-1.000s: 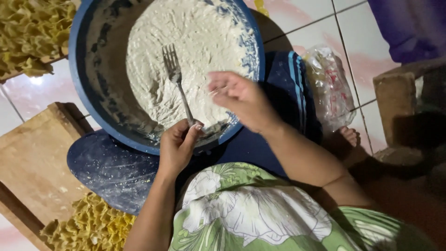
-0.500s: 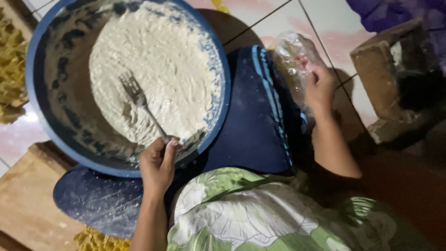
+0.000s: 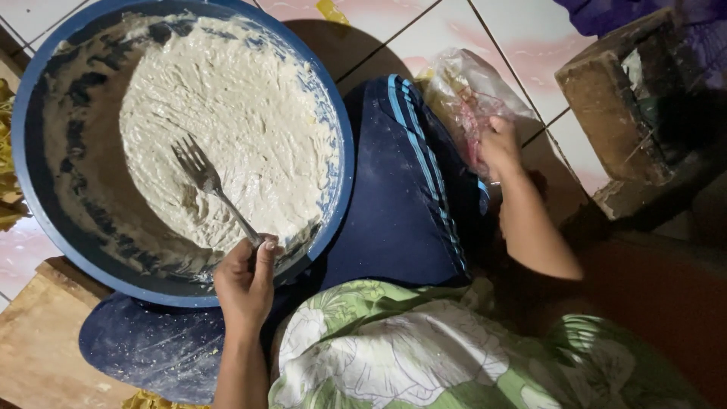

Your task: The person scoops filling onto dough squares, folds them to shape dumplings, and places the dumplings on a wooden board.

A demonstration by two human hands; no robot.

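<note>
A large blue basin (image 3: 45,227) holds a pale, thick batter (image 3: 235,129). My left hand (image 3: 246,284) grips the handle of a metal fork (image 3: 208,185) at the basin's near rim, with the tines resting in the batter. My right hand (image 3: 500,144) reaches out to the right and grasps a clear plastic bag (image 3: 462,95) lying on the tiled floor. The basin rests against my knees, which are covered in dark blue trousers with light stripes (image 3: 413,197).
A wooden board (image 3: 38,341) lies at the lower left. Yellow crinkled pieces (image 3: 7,182) show at the left edge. A wooden block-like object (image 3: 621,113) stands at the right on the white tiled floor (image 3: 515,38). Purple cloth (image 3: 606,11) is at the top right.
My right hand has left the basin, moved right and taken hold of the plastic bag. The left hand has kept its hold on the fork. The view has shifted right.
</note>
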